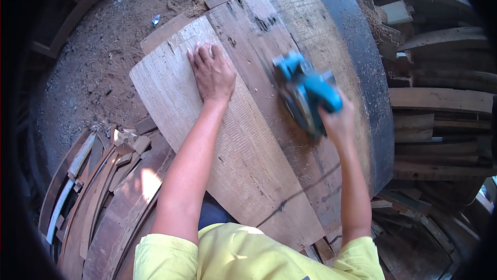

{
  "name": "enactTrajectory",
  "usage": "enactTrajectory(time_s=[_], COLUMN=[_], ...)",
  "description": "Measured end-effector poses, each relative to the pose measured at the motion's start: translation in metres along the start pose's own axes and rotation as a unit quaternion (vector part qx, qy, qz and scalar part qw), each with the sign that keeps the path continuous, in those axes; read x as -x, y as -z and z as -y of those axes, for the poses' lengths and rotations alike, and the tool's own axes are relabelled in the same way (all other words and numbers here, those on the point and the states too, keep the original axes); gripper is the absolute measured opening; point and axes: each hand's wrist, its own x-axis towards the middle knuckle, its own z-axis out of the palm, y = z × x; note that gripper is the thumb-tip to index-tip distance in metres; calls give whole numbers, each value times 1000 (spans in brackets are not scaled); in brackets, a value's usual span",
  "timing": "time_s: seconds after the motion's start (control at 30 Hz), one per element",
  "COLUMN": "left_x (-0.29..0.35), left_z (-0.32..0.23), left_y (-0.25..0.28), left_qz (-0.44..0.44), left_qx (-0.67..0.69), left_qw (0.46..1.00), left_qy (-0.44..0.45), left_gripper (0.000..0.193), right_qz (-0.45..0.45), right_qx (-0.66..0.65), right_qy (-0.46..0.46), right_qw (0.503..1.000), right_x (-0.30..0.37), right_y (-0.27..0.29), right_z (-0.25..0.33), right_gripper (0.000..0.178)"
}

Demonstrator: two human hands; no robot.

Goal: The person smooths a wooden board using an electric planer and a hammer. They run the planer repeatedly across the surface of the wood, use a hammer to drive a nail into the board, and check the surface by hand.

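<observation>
My right hand (339, 119) is wrapped round the rear handle of a teal electric planer (305, 91). The planer is smeared by motion, and its underside is hidden. It is over the reddish-brown middle board (248, 26), right of my left hand. My left hand (212, 73) lies flat, fingers stretched out, on a pale board (233, 161) with fine ripple marks across its face. To the right of the brown board are a yellowish board (310, 21) and a dark grey board (362, 52), side by side with it.
Curved timber offcuts (440, 99) are stacked along the right. More wood scraps (98, 187) lie in a heap at the lower left. Gravelly ground (93, 78) stretches across the upper left. Sawdust and shavings (373, 18) gather around the boards' far edges. A dark line (282, 206) crosses the near boards.
</observation>
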Motion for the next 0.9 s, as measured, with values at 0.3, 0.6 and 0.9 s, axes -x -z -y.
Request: enactTrajectory(time_s=[0.3,0.6,0.9], left_x=[0,1,-4], left_z=[1,8,6], left_y=[0,1,0], left_qz=[-3,-13,-55], left_qx=[-18,-7,198], left_qw=[1000,1000,972], left_qy=[2,-4,117], left_gripper=[32,33,19], right_qz=[-45,-43,28], right_qx=[5,14,5], right_qy=[-128,25,41], right_qw=[991,999,999], right_x=[106,-97,-249], right_y=[47,-44,-117], right_z=[-35,60,168], right_gripper=[39,43,38])
